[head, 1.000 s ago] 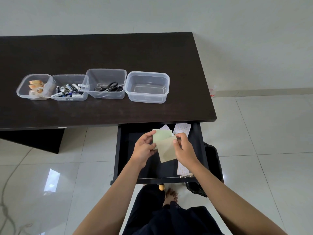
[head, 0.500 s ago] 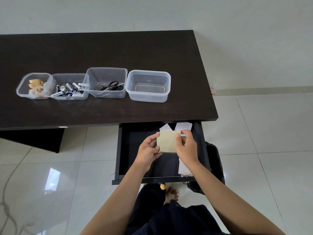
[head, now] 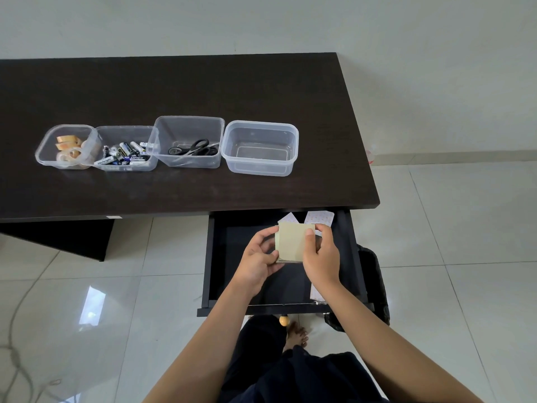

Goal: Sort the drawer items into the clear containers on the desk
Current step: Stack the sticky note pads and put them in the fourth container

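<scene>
Both your hands are over the open drawer (head: 213, 257), holding one small stack of pale yellow-green sticky notes (head: 291, 242) between them. Your left hand (head: 258, 258) has the stack's left edge, thumb on the lower front, fingers curled round the top-left corner and behind. Your right hand (head: 322, 257) pinches the right edge, thumb tip pressed on the front face near the top, fingers wrapped behind. Both grips closed on the stack, neither hand spread. Stack is held above the drawer floor, face toward you, roughly upright with a slight tilt; a few sheet edges splay at the bottom. Under and behind it in the drawer: white patterned sheets (head: 318, 219) at the back right, one strip (head: 316, 292) running along the right side to the front; a white paper corner (head: 287, 218) pokes out just behind the stack. Drawer front has a small yellowish knob (head: 284, 320). On the desk (head: 174, 91) four clear containers sit in a row, touching or nearly so: leftmost tub (head: 46, 146) has tape rolls (head: 68, 146), next one (head: 151, 167) has batteries (head: 123, 154), third (head: 189, 123) has black-handled scissors (head: 194, 148), rightmost container (head: 260, 148) shows nothing inside. Notes are well apart from all four, below the desk edge
</scene>
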{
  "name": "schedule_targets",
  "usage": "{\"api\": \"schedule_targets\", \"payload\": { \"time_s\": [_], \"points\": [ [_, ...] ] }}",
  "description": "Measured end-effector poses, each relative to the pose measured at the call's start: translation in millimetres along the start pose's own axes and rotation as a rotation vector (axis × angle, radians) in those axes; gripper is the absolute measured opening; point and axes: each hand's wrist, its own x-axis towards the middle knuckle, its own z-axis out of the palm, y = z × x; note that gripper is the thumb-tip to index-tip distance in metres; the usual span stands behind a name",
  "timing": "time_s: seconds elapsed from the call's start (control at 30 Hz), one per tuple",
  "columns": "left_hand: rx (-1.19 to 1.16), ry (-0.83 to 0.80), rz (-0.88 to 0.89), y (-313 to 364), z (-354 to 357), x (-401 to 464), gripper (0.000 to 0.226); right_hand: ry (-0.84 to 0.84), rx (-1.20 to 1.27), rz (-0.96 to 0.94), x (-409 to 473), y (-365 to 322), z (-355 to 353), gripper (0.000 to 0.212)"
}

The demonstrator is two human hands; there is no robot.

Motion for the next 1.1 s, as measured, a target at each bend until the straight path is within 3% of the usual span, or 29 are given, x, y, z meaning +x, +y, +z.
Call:
{"api": "schedule_targets", "payload": {
  "time_s": [0.23,0.33,0.47,0.7,0.97,1.1],
  "points": [
    [0.043,0.013,0.003,-0.6,-4.2,0.9,0.048,-0.024,0.093,-0.017,-0.1,0.0,3.1,0.018],
    [0.036,0.056,-0.005,-1.9,-3.0,2.0,0.034,-0.049,0.119,-0.006,-2.5,1.4,3.1,0.013],
    [0.110,0.084,0.017,-4.8,-0.3,0.8,0.013,-0.046,0.126,0.018,-3.7,7.2,6.4,0.023],
    [0.199,0.085,0.029,-9.5,3.1,2.7,0.034,-0.059,0.163,0.047,-4.9,10.4,2.9,0.026],
    [0.155,0.150,-0.045,-14.9,0.7,12.7,0.037,-0.154,0.135,0.090,10.4,24.8,5.1,0.027],
    [0.173,0.241,-0.074,-17.8,-6.7,13.7,0.037,-0.191,-0.080,0.100,36.0,46.3,4.7,0.034]
  ]
}}
